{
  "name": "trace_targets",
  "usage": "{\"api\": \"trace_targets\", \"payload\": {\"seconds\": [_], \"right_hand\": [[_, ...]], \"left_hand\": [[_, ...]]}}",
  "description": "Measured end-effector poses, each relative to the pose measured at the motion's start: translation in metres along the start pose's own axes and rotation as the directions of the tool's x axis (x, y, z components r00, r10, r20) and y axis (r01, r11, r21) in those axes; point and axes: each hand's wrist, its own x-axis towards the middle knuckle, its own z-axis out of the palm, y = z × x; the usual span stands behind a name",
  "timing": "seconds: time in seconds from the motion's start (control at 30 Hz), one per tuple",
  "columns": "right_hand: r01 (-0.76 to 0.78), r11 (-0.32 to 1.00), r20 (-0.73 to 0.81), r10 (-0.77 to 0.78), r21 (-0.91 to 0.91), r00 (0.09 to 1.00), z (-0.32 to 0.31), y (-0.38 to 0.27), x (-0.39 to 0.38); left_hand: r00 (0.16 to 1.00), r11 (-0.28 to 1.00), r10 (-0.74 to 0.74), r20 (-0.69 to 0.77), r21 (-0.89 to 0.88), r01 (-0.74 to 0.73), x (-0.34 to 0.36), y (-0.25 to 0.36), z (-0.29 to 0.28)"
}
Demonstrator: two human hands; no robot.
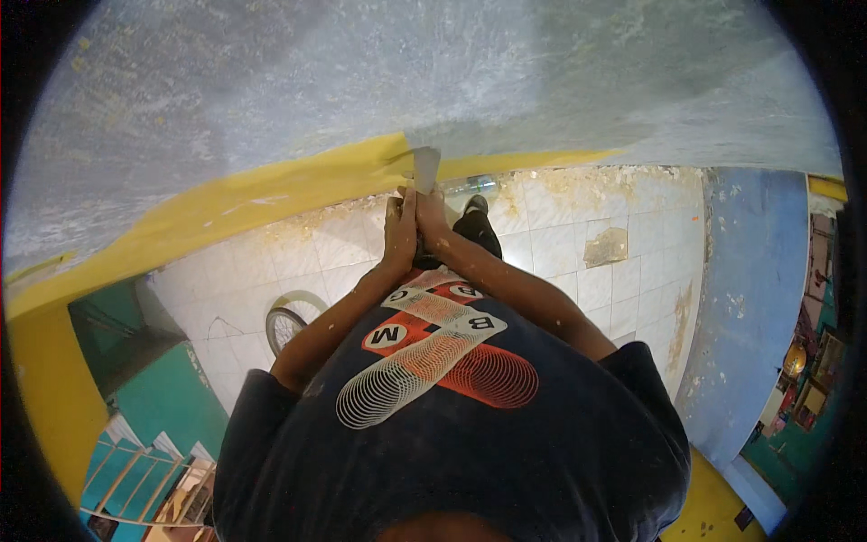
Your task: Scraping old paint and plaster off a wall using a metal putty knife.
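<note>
A wide flat grey blade of a hand tool (425, 167), like a putty knife, rests at the grey, patchy wall (361, 72), beside the lower yellow band (280, 185). My right hand (432, 217) is closed just below the blade, around its handle, which is mostly hidden. My left hand (401, 224) is closed too and pressed alongside the right; what lies inside its fingers is hidden.
A white tiled floor (551, 271) lies below, with a bicycle wheel (284, 327) at the left. A blue wall (741, 307) stands right, with cluttered shelves (804, 370) beyond. Teal surfaces (163, 379) and a metal rack (135, 479) are at the lower left.
</note>
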Motion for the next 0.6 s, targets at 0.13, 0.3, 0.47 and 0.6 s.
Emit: {"api": "trace_targets", "payload": {"seconds": [0.13, 0.3, 0.47, 0.6], "right_hand": [[-0.058, 0.998, -0.019, 0.058, 0.002, 0.998, 0.001, -0.013, 0.002], [-0.373, 0.888, 0.106, 0.358, 0.268, 0.928, -0.002, -0.028, 0.001], [-0.378, 0.766, 0.053, 0.412, 0.520, 0.910, 0.002, -0.028, -0.010], [-0.322, 0.823, 0.143, 0.289, 0.467, 0.947, 0.004, -0.026, -0.019]], "left_hand": [[0.997, 0.997, 0.076, -0.003, 0.016, -0.076, -0.003, 0.002, -0.003], [0.982, 0.877, -0.072, 0.174, -0.457, 0.145, -0.012, 0.017, 0.001], [0.895, 0.672, -0.279, 0.349, -0.594, 0.441, -0.022, 0.013, -0.016], [0.905, 0.618, -0.235, 0.356, -0.664, 0.421, -0.012, 0.002, -0.022]]}}
